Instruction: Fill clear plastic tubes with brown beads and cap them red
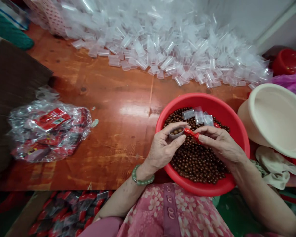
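My left hand (pixel 160 149) is closed around a short clear plastic sleeve (pixel 177 131), its open end facing up with brown balls inside. Between thumb and fingers, my right hand (pixel 220 144) pinches a red plastic cap (pixel 189 132), held right at the sleeve's edge; whether it is one piece or two I cannot tell. Both hands are above a red basin (pixel 244 141) of small shiny brown balls (pixel 199 164). Several clear sleeves (pixel 199 116) lie on the balls at the far side, with a bit of red beside them.
A large heap of clear sleeves (pixel 162 49) covers the table's (pixel 118 108) back. At left lies a clear bag (pixel 51 128) of red packets, by a dark box (pixel 12 75). To the right are a cream tub (pixel 251 115) and a cloth (pixel 273 164). Red-capped pieces (pixel 69 210) lie below the front edge.
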{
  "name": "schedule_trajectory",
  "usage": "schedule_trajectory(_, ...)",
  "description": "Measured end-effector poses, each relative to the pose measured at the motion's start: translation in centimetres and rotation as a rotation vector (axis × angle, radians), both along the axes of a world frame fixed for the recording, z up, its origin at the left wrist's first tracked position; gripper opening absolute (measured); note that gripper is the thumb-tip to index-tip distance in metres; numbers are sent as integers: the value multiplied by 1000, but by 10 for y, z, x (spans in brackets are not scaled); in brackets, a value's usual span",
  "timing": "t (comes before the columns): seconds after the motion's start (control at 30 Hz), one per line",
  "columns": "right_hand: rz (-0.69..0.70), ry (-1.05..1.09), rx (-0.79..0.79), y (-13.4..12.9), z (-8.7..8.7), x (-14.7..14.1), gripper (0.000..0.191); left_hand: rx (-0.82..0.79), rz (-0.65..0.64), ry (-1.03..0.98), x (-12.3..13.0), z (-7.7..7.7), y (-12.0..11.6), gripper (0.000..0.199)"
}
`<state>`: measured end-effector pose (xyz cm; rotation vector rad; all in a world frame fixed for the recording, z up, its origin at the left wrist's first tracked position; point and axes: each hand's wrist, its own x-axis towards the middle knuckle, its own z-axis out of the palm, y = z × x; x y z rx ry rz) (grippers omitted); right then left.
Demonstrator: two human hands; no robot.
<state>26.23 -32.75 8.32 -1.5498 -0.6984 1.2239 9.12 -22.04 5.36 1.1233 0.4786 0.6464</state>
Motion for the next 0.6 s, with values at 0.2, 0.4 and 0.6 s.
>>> schedule_trajectory(0.2,-205,248,-26,6,-11,-2,36,268,24,108,0,2,-2,20)
schedule_trajectory(0.4,-197,314,-4,11,-13,-10,35,602,50,69,3,-3,-4,29)
schedule_trajectory(0.6,-174,280,-7,9,-13,-12,32,760,37,56,3,-8,-7,43)
